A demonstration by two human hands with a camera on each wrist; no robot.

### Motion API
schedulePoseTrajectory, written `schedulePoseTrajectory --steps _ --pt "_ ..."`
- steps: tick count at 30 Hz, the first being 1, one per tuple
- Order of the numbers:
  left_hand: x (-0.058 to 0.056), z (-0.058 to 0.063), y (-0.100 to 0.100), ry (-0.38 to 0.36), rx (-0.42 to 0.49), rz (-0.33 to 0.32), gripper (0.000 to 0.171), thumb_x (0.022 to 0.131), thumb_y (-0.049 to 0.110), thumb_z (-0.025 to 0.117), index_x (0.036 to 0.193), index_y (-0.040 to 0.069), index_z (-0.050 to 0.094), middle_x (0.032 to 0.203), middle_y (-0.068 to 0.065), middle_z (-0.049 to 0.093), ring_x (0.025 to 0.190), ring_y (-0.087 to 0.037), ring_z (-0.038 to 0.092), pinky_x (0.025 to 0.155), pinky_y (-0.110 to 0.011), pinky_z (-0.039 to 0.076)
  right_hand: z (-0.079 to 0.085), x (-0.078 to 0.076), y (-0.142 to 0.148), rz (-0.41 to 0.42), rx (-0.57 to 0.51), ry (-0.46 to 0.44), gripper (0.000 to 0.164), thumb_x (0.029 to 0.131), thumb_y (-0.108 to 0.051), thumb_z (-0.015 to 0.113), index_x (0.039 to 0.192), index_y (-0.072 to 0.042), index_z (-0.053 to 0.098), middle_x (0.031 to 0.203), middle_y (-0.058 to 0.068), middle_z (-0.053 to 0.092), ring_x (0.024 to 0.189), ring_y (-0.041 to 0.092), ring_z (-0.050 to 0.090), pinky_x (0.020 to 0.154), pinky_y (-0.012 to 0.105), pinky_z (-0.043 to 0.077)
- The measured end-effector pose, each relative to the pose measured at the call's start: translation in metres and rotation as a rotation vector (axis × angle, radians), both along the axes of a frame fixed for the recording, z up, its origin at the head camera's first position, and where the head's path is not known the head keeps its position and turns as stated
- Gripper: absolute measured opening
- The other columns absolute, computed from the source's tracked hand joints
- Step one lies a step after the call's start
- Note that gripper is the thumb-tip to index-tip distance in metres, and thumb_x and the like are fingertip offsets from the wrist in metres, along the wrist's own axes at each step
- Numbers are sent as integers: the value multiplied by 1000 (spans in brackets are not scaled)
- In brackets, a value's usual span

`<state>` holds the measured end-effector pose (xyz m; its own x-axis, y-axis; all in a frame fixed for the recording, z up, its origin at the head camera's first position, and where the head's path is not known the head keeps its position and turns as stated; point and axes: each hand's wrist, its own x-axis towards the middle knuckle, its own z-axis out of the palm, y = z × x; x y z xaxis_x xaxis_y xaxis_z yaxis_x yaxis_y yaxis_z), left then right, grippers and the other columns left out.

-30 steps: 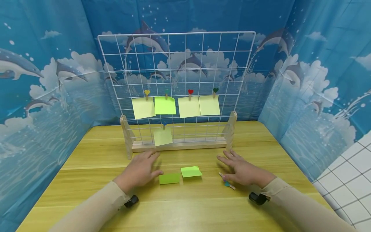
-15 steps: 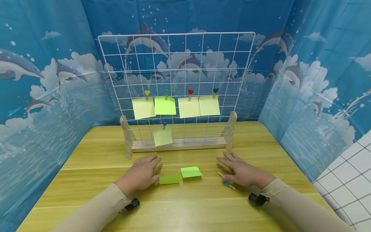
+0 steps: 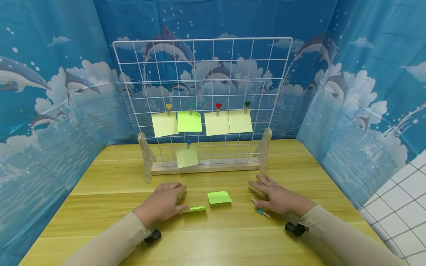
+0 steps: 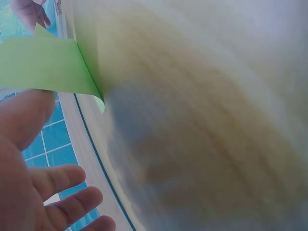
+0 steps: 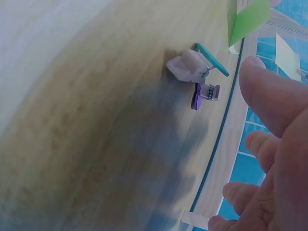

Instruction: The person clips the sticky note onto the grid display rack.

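Low over the table, my left hand point(image 3: 163, 202) has its thumb at the left edge of a green sticky note point(image 3: 195, 209), which stands tilted up and shows as a thin strip in the head view. In the left wrist view, the thumb point(image 4: 29, 113) touches the note's lower edge point(image 4: 43, 65), and the other fingers are spread. A second green sticky note point(image 3: 219, 197) lies to its right. My right hand point(image 3: 277, 197) hovers with spread fingers by two small wooden clothespins, one with a teal piece point(image 5: 212, 60), one with a purple piece point(image 5: 197, 97).
Behind the hands stands a white wire grid point(image 3: 213, 79) on a wooden base point(image 3: 206, 168). Several sticky notes hang on it from heart-topped clothespins, including a pale yellow note point(image 3: 187, 157) low down. Dolphin-print curtains point(image 3: 60, 92) enclose the wooden table point(image 3: 213, 240).
My left hand has come slightly toward me, its thumb reaching the left green note. That note has tipped from showing its face to nearly edge-on. The right hand stays almost still.
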<state>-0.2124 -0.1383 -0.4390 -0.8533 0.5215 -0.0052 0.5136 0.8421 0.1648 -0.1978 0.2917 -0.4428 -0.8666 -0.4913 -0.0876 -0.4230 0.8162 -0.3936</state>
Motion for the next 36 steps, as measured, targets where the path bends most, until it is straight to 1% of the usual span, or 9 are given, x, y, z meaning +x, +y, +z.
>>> schedulePoseTrajectory --steps 6,9,16,21,27,30,34,36 --pt "0 -2 0 -48 8 2 78 95 61 71 150 7 58 151 -14 58 140 -39 54 119 -59 38 0 0 0 3 -7 3 77 102 -42 69 165 -13 36 172 31 17 156 62 11 116 79 26" --pt "0 -2 0 -63 9 -7 78 94 61 72 148 6 59 148 -14 60 138 -38 56 119 -59 38 1 1 0 1 -7 3 76 102 -41 69 165 -13 36 171 32 18 156 62 11 116 79 26" --pt "3 -2 0 -70 15 -28 77 90 61 77 141 6 65 140 -13 64 131 -35 59 118 -58 39 2 1 -2 -8 -8 -8 76 102 -40 69 165 -13 37 171 31 19 156 62 13 116 79 26" --pt "4 -3 0 -73 11 -31 78 87 62 79 140 6 66 137 -12 65 129 -34 60 118 -57 40 1 1 -2 -13 -12 -10 75 103 -40 69 165 -14 37 171 31 20 156 62 13 116 79 27" --pt "4 -4 1 -76 28 -39 72 86 58 82 134 7 69 127 -7 67 119 -30 62 112 -56 43 0 1 -2 -9 -18 -2 73 103 -38 69 164 -13 39 171 30 22 156 61 14 117 77 27" --pt "4 -4 1 -63 34 -50 67 85 55 84 130 7 72 122 -6 68 114 -29 63 108 -55 45 0 1 -2 -10 -16 -4 72 103 -39 69 163 -13 40 171 30 23 157 59 14 118 76 28" --pt "5 -5 1 -50 40 -65 63 85 53 85 126 8 73 118 -5 69 110 -27 64 109 -55 45 1 0 -2 -12 -13 -15 71 103 -39 69 163 -14 40 171 30 23 157 58 15 118 76 29" --pt "6 -4 1 -55 49 -65 61 84 51 86 125 8 74 117 -4 70 110 -28 64 111 -56 45 0 0 -2 -8 -11 -18 70 103 -38 69 163 -14 41 171 30 23 157 58 15 118 75 30"
